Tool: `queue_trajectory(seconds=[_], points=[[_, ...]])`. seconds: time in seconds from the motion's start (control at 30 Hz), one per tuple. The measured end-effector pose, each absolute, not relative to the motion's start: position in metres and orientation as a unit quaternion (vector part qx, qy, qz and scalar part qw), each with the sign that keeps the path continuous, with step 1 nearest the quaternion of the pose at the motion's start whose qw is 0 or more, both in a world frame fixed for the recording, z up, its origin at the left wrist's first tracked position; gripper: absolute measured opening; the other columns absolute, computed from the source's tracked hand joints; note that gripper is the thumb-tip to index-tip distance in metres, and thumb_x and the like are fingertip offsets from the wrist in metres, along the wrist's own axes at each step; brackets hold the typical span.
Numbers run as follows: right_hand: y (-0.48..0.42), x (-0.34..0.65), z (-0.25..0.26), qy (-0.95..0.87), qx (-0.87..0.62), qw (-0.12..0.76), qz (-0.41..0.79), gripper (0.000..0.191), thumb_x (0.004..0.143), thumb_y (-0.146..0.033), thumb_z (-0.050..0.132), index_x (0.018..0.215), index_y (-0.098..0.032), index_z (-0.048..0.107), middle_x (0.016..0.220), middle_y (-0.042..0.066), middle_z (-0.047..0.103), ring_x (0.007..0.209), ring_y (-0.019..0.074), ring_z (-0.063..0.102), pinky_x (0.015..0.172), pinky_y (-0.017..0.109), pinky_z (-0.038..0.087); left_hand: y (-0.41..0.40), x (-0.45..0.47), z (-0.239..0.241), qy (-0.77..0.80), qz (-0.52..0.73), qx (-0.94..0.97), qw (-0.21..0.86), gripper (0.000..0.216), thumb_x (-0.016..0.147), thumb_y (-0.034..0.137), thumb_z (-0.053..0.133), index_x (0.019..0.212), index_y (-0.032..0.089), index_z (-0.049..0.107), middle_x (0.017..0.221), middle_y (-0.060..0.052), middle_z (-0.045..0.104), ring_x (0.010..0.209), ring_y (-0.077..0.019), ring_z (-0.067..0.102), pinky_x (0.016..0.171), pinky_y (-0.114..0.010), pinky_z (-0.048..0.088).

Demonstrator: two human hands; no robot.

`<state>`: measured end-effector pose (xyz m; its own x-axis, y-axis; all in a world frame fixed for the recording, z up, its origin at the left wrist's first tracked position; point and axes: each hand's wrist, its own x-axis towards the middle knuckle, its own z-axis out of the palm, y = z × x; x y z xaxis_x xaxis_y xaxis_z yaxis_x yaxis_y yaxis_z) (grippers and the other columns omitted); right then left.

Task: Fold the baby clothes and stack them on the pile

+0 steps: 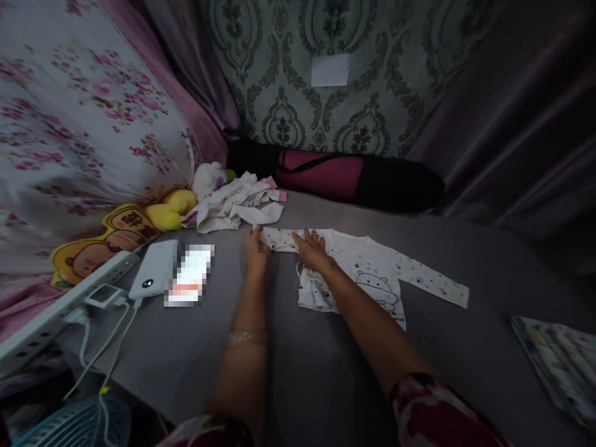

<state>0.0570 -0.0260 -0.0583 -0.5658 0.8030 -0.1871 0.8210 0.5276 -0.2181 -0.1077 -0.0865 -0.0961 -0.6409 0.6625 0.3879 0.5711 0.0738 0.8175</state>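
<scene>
A small white long-sleeved shirt (367,248) lies spread on the grey sheet, with a cartoon animal outline on its front and small prints on its sleeves. My left hand (257,245) pinches the cuff of the sleeve on the left. Fingers spread, my right hand (313,248) rests flat on that same sleeve near the shoulder. Below the right hand, a gathered patterned piece of white fabric with a thin cord (314,288) lies against the shirt; whether it is a separate garment I cannot tell. The other sleeve stretches out to the right.
Crumpled white clothes (237,202) lie beyond my left hand, beside plush toys (174,208). A power bank (156,267), a blurred-out phone-like rectangle (190,273) and a power strip (69,310) are at left. Folded cloth (554,360) lies right; a long black-and-pink bag (321,174) lines the wall.
</scene>
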Motion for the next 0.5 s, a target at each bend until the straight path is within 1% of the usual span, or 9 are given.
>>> queue_trajectory(seconds=[0.13,0.27,0.33,0.4,0.5], points=[[-0.017,0.04,-0.054,0.853,0.49,0.101,-0.151,0.069,0.093,-0.022,0.049,0.154,-0.037,0.019,0.163,0.014,0.006,0.148,0.0373,0.006,0.11,0.063,0.015,-0.088,-0.11,-0.1,0.741,0.487,0.461,0.027,0.062,0.061,0.005,0.049,0.122,0.012,0.055,0.131,-0.018,0.053,0.126,-0.0313,0.05,0.109,-0.046,0.038],[-0.011,0.024,-0.05,0.828,0.515,0.156,-0.157,0.08,0.089,-0.031,0.061,0.153,-0.044,0.014,0.163,0.013,-0.001,0.147,0.0418,0.004,0.103,0.072,0.018,-0.09,-0.114,-0.1,0.728,0.47,0.499,-0.001,0.067,0.059,0.006,0.051,0.126,0.017,0.051,0.135,-0.015,0.052,0.129,-0.031,0.048,0.111,-0.047,0.036],[-0.01,0.018,-0.049,0.82,0.525,0.163,-0.162,0.079,0.09,-0.035,0.06,0.152,-0.047,0.013,0.163,0.013,-0.002,0.146,0.0427,0.003,0.101,0.075,0.018,-0.091,-0.114,-0.1,0.728,0.462,0.507,-0.01,0.068,0.06,0.008,0.052,0.128,0.015,0.05,0.139,-0.016,0.049,0.131,-0.0314,0.045,0.111,-0.046,0.035],[-0.01,0.014,-0.049,0.812,0.536,0.162,-0.166,0.075,0.092,-0.038,0.057,0.152,-0.048,0.012,0.163,0.012,-0.001,0.146,0.0432,0.003,0.099,0.077,0.016,-0.091,-0.114,-0.099,0.732,0.449,0.512,-0.014,0.069,0.06,0.008,0.052,0.129,0.011,0.049,0.141,-0.019,0.046,0.134,-0.0324,0.043,0.113,-0.045,0.034],[-0.012,0.01,-0.05,0.801,0.55,0.161,-0.172,0.076,0.092,-0.038,0.057,0.152,-0.048,0.012,0.164,0.012,-0.002,0.146,0.0438,0.001,0.098,0.08,0.013,-0.092,-0.113,-0.097,0.746,0.427,0.511,-0.006,0.07,0.059,0.007,0.052,0.129,0.008,0.049,0.142,-0.021,0.043,0.135,-0.0334,0.04,0.113,-0.044,0.033]])
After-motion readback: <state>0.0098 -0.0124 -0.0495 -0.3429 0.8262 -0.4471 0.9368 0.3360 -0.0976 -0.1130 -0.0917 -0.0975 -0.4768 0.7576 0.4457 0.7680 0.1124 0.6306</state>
